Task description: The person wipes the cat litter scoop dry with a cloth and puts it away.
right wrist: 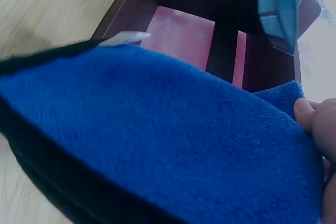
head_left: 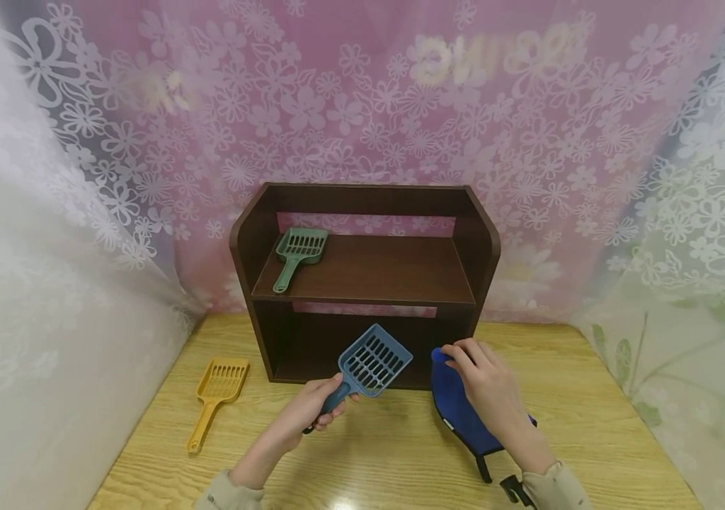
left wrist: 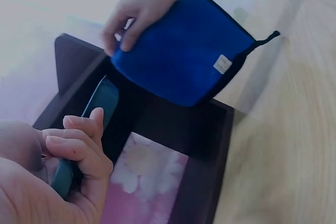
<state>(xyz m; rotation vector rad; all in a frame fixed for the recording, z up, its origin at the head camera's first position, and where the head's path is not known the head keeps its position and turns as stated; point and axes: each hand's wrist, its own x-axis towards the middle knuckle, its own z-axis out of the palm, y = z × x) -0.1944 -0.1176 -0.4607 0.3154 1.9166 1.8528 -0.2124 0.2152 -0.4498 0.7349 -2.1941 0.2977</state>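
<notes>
Green scoop (head_left: 299,253) already sits on the shelf's (head_left: 362,283) upper board. My left hand (head_left: 311,412) grips the blue scoop (head_left: 369,365) just in front, my right hand (head_left: 490,386) pinches the blue cloth (head_left: 458,414) beside it. Yellow scoop (head_left: 216,397) left of the shelf isn't touched yet.

Table (head_left: 592,425): light wood, lower half of frame.
On it: dark shelf unit (head_left: 362,283) centre; yellow scoop (head_left: 216,397) lower left; blue cloth (head_left: 458,414) lower right.
Upper shelf board: green scoop (head_left: 297,253).

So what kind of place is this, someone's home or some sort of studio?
Probably a staged tabletop set rather than a lived-in room: a wooden table closed in by flowered lace curtains, with a small dark shelf unit and plastic scoops laid out like props.
</notes>
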